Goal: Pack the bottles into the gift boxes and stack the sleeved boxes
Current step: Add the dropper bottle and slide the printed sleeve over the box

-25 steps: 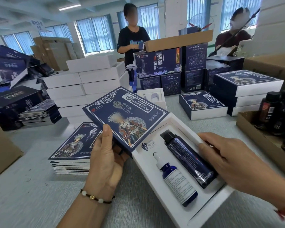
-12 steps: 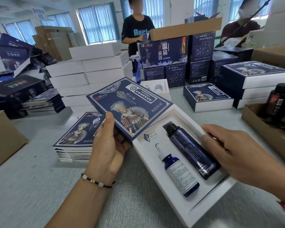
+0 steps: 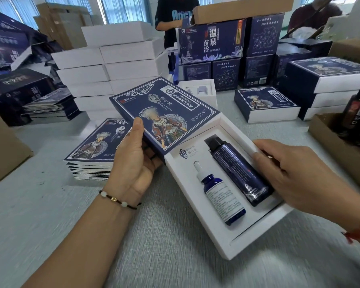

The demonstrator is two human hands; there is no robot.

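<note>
Little has shifted: both hands keep their grips. Nearest, the white box lies on the table with dropper bottle and dark bottle inside; the right hand grips its right edge. Left hand pinches the blue sleeve over the box's far end.

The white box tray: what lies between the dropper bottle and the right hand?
In the head view, the dark spray bottle lies in the white box tray between the dropper bottle and the right hand, whose fingers rest beside it.
</note>
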